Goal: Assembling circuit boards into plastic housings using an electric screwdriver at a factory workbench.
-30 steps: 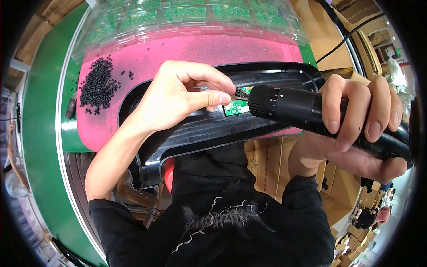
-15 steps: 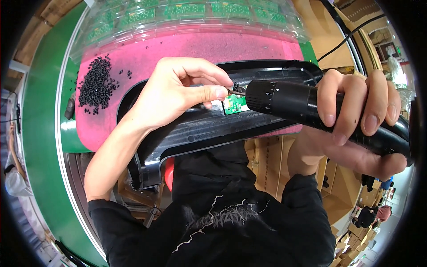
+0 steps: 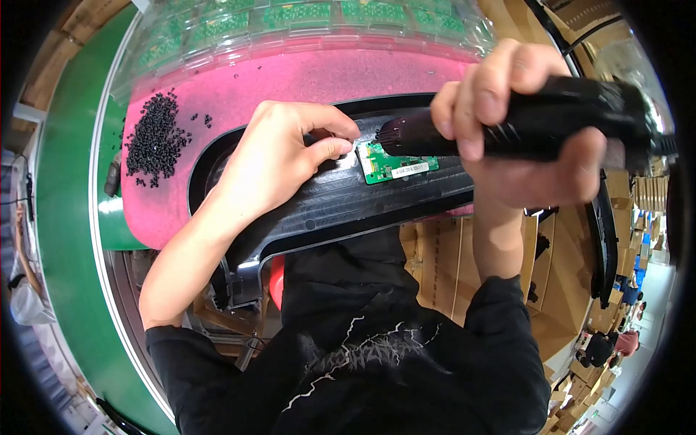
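A worker at a green table (image 3: pixel 65 188) leans over a long black plastic shell (image 3: pixel 319 210), where a green circuit board (image 3: pixel 373 168) lies inside, just to the right of the left hand (image 3: pixel 279 156). The board's long axis runs roughly left to right, tilting slightly upward at the right, nearly in line with the shell's own length. Of the two hands, the left is nearer, its thumb and forefinger tips almost together just beside the board's left end — whether anything small is pinched between them cannot be told. The right hand (image 3: pixel 518 174), somewhat blurred, is wrapped around a black electric screwdriver (image 3: pixel 565 109) whose nose points left above the board's upper edge, hiding part of it; whether the tip touches anything is not visible. A white label strip (image 3: pixel 410 170) sits along the board's lower edge. The shell, open side up, rests on a pink mat (image 3: pixel 326 80), with a heap of tiny black pieces (image 3: pixel 152 138) loose on the mat's left side. Beyond, a clear plastic tray (image 3: pixel 290 45) holds rows of more green boards (image 3: pixel 297 16) — and an open cardboard box (image 3: pixel 558 264) stands at lower right, its contents too dark to name.
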Action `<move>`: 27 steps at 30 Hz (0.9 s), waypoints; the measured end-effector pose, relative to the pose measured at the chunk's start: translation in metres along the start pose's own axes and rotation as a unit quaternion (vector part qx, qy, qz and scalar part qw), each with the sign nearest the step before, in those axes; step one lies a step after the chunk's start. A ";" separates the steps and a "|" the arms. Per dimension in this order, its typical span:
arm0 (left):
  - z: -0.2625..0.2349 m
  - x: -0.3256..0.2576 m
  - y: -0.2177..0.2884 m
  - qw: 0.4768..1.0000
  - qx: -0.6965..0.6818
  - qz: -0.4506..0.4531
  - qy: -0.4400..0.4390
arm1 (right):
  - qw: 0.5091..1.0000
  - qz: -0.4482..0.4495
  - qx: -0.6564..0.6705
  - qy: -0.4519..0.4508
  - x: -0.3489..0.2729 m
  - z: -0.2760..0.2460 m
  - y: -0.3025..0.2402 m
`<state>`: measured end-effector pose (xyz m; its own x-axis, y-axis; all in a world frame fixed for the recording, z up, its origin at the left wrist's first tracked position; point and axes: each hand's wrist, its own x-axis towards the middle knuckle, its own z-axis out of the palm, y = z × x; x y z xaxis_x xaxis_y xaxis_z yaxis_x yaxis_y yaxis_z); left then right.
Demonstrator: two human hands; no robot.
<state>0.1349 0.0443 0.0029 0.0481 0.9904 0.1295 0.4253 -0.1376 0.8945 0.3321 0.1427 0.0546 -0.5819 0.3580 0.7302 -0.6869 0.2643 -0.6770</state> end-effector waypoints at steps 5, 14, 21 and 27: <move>-0.001 -0.002 0.002 0.998 0.055 0.042 0.004 | 0.998 0.043 0.013 0.045 -0.003 0.002 0.015; -0.003 -0.001 0.001 0.992 0.104 0.068 -0.016 | 0.930 0.276 0.010 0.241 0.018 0.034 0.004; -0.003 -0.001 0.001 0.992 0.100 0.069 -0.023 | 0.954 0.271 -0.065 0.115 0.027 0.031 -0.001; 0.002 -0.003 -0.004 0.996 0.059 0.067 -0.010 | 0.993 0.104 0.024 0.053 0.003 0.015 0.017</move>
<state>0.1346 0.0416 -0.0017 0.1296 0.9635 0.2341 0.5176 -0.2671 0.8128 0.3117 0.1348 0.0465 -0.6663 0.4938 0.5588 -0.5774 0.1327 -0.8056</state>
